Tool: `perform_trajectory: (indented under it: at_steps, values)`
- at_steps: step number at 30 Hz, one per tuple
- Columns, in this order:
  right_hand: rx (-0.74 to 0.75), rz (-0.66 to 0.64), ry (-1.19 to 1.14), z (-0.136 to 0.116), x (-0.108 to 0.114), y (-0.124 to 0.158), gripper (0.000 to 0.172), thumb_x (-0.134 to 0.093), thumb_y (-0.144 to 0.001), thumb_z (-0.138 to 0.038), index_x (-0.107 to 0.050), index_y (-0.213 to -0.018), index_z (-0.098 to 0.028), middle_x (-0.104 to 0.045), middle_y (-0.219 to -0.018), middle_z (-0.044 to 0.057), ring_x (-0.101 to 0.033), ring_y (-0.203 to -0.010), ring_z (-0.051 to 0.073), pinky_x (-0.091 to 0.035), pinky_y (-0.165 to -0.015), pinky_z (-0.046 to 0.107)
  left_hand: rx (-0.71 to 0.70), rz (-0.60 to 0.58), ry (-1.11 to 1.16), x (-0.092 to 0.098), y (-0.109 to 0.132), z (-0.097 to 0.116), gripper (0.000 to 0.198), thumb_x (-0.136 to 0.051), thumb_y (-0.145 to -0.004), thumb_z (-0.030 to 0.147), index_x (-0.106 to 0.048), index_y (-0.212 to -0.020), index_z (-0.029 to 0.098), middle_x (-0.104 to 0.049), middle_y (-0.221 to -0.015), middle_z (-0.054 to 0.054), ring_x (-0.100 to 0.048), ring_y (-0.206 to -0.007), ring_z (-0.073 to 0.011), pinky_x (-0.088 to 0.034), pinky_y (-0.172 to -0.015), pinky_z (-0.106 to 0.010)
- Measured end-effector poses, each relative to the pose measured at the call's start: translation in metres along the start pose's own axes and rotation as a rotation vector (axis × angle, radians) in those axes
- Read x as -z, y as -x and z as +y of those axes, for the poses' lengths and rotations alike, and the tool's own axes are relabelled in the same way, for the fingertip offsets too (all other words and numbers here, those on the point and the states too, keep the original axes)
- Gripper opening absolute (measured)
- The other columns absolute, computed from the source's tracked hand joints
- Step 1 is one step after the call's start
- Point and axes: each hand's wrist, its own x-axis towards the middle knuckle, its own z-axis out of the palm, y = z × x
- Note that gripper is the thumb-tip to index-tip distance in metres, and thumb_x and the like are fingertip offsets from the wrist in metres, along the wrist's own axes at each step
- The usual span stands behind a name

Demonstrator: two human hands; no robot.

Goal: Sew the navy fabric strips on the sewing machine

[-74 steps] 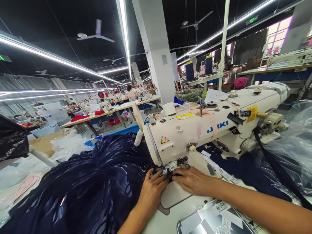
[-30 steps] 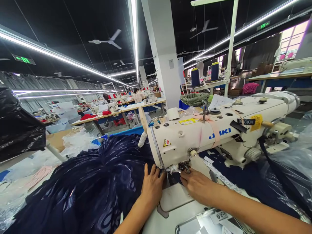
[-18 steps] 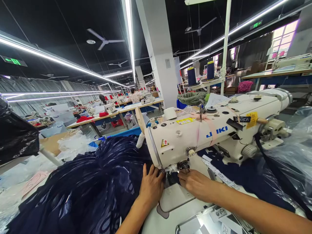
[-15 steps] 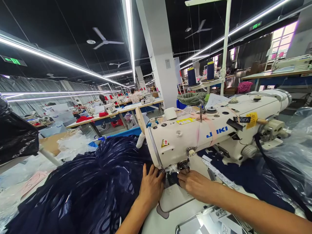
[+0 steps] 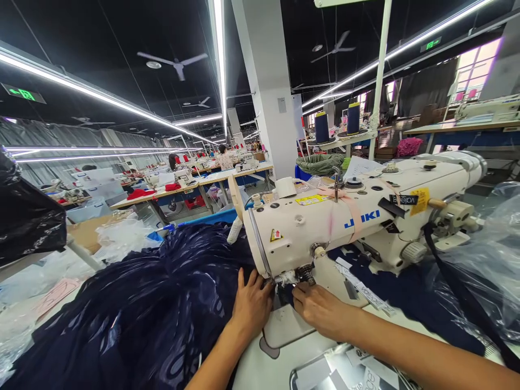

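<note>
A cream sewing machine (image 5: pixel 345 216) stands on the white table (image 5: pixel 260 368) in front of me. A big heap of dark navy patterned fabric (image 5: pixel 142 309) lies to its left and runs under the needle. My left hand (image 5: pixel 252 303) lies flat on the fabric just left of the presser foot (image 5: pixel 289 279), fingers stretched out. My right hand (image 5: pixel 319 309) rests on the machine bed right of the foot, fingers curled and pressed on the fabric edge by the needle.
Clear plastic bags (image 5: pixel 491 254) bulge at the right, more plastic (image 5: pixel 122 238) and a black bag (image 5: pixel 28 216) at the left. Paper labels (image 5: pixel 361 374) lie at the table's near edge. Two blue thread cones (image 5: pixel 337 122) stand behind the machine. Other work tables and people sit far back.
My left hand slid forward from the needle onto the fabric and flattened. My right hand crept a little left toward the presser foot. The view shifted slightly.
</note>
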Motion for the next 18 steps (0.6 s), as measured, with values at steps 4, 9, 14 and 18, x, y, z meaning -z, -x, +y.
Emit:
perform_trajectory:
  at_steps: [4, 9, 14, 18]
  values:
    - [-0.012, -0.027, 0.016, -0.003, 0.003, -0.002, 0.016, -0.054, -0.068, -0.003, -0.062, -0.082, -0.006, -0.058, -0.081, 0.015, -0.054, -0.077, 0.023, -0.044, -0.064, 0.032, 0.000, -0.001, 0.009, 0.000, -0.003, -0.001, 0.017, -0.053, -0.074, 0.014, -0.064, -0.085, 0.021, -0.063, -0.088, -0.006, -0.049, -0.099, -0.0275, -0.021, -0.096, -0.060]
    - [-0.031, -0.043, 0.017, -0.005, 0.001, -0.006, 0.018, -0.052, -0.069, -0.002, -0.062, -0.084, -0.006, -0.059, -0.083, 0.015, -0.054, -0.080, 0.024, -0.045, -0.065, 0.033, 0.011, -0.027, 0.001, 0.000, -0.007, -0.002, 0.018, -0.051, -0.075, 0.013, -0.064, -0.084, 0.020, -0.063, -0.094, -0.008, -0.050, -0.100, -0.0277, -0.016, -0.098, -0.061]
    - [-0.056, -0.004, 0.003, -0.008, -0.005, -0.010, 0.018, -0.050, -0.070, 0.000, -0.062, -0.082, -0.006, -0.059, -0.082, 0.015, -0.054, -0.079, 0.025, -0.045, -0.064, 0.034, 0.033, -0.060, 0.004, 0.002, -0.010, -0.001, 0.022, -0.049, -0.075, 0.011, -0.063, -0.089, 0.019, -0.063, -0.096, -0.008, -0.051, -0.099, -0.0280, -0.017, -0.097, -0.062]
    - [-0.076, 0.021, -0.031, -0.003, -0.008, -0.009, 0.021, -0.049, -0.069, 0.002, -0.062, -0.083, -0.007, -0.060, -0.084, 0.015, -0.055, -0.078, 0.023, -0.044, -0.061, 0.032, 0.046, -0.076, 0.004, 0.005, -0.010, -0.001, 0.021, -0.050, -0.075, 0.011, -0.064, -0.089, 0.020, -0.064, -0.095, -0.008, -0.051, -0.100, -0.0273, -0.020, -0.097, -0.059]
